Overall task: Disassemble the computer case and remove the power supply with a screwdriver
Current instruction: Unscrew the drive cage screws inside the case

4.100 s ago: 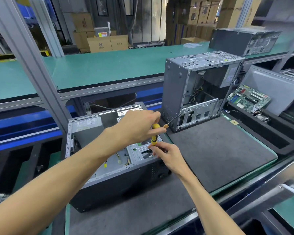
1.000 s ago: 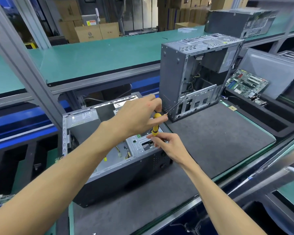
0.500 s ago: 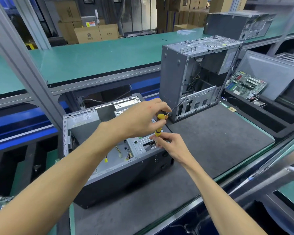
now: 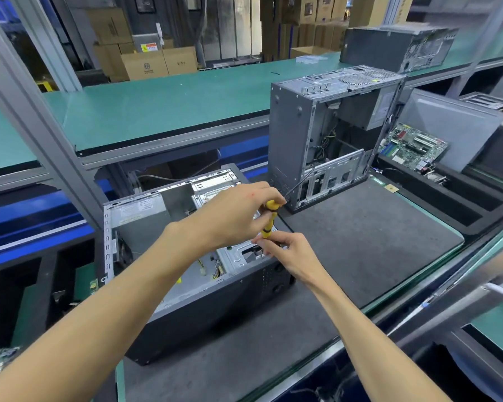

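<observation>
Head view: computer case (image 4: 215, 297), dark grey and side panel off, lies on its side on the grey mat (image 4: 360, 242) of the desk (image 4: 436, 224), open side up. Inside it show a silver power supply (image 4: 137, 210) with a white label at the far left corner, a perforated silver drive cage (image 4: 235, 258) at the near right, and a few yellow and black wires (image 4: 206, 268) between them. A yellow-handled screwdriver (image 4: 269, 217) stands nearly upright over the drive cage. The left hand (image 4: 233, 216) grips the top of its handle with curled fingers; the right hand (image 4: 285, 250) pinches its lower part just above the cage. The tip is hidden behind the right fingers, so I cannot tell what it touches.

Counted: three computer cases, namely this one, a second case (image 4: 288, 140) standing upright and open at the back of the mat, and a third (image 4: 395, 47) lying on the green upper shelf (image 4: 157, 111). One motherboard (image 4: 413, 147) leans in a black tray (image 4: 453, 210) to the right. Another green board at the lower left corner is cut off by the frame edge
</observation>
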`<action>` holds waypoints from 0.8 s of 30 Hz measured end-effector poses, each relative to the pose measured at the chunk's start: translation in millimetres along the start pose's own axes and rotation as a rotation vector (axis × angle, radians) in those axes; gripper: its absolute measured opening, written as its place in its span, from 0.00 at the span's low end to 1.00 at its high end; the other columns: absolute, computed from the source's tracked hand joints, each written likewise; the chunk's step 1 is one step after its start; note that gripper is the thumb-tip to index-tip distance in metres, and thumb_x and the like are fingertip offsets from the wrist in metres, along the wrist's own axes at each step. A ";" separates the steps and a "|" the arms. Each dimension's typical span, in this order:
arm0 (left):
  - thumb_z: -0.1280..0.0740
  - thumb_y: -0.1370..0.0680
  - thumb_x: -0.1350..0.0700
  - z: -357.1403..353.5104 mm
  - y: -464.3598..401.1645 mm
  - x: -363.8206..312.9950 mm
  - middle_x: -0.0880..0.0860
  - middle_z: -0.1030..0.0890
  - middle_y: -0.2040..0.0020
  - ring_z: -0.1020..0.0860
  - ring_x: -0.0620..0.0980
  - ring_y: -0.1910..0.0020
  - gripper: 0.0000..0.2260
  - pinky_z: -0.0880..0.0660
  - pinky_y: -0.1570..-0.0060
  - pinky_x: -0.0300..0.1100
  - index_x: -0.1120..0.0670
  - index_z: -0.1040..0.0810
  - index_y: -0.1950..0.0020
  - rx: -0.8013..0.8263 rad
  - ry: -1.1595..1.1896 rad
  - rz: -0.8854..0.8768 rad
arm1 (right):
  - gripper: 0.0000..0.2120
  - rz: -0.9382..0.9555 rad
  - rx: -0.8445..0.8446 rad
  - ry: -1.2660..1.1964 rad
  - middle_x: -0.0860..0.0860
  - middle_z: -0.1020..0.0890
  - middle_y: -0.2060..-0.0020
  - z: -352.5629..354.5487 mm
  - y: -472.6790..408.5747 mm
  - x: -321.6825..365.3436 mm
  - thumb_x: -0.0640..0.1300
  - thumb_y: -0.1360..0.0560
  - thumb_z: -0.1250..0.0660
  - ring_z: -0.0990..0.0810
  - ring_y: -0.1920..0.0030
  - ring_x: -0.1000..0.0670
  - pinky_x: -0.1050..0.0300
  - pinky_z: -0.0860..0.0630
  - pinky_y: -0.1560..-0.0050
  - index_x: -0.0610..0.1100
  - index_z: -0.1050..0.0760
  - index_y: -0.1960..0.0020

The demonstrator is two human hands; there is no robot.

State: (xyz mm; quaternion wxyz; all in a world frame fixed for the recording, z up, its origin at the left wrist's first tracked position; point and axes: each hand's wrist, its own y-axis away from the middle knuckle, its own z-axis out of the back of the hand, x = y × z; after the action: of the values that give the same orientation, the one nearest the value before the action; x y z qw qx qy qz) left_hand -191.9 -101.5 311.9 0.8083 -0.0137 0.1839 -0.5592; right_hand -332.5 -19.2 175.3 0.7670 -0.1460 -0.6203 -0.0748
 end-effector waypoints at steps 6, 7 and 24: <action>0.38 0.21 0.36 -2.9 -10.3 -8.8 0.48 0.21 0.61 0.22 0.54 0.60 0.18 0.25 0.60 0.48 0.51 0.30 0.54 -0.019 -0.328 0.165 | 0.08 -0.008 -0.028 -0.010 0.54 0.25 0.70 -2.1 0.4 1.6 0.47 0.23 0.27 0.31 0.66 0.55 0.63 0.37 0.64 0.55 0.16 0.60; 0.40 0.21 0.35 -5.0 -11.0 -10.1 0.49 0.21 0.61 0.22 0.54 0.60 0.20 0.25 0.60 0.48 0.51 0.32 0.55 -0.038 -0.370 0.173 | 0.11 -0.002 -0.026 -0.011 0.56 0.24 0.71 -2.1 0.4 2.0 0.48 0.23 0.27 0.31 0.67 0.55 0.65 0.36 0.64 0.57 0.17 0.63; 0.37 0.19 0.44 -2.3 -9.0 -6.7 0.45 0.23 0.50 0.23 0.49 0.54 0.10 0.24 0.55 0.48 0.49 0.27 0.45 -0.068 -0.135 0.038 | 0.07 -0.029 0.005 -0.033 0.50 0.22 0.68 3.2 -0.5 -0.4 0.46 0.22 0.29 0.28 0.64 0.53 0.55 0.32 0.58 0.46 0.13 0.51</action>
State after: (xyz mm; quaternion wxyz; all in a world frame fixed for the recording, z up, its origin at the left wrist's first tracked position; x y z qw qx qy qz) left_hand -202.8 -98.4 313.7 0.8285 -0.0753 0.1480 -0.5349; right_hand -335.7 -18.7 175.5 0.7560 -0.1361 -0.6350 -0.0821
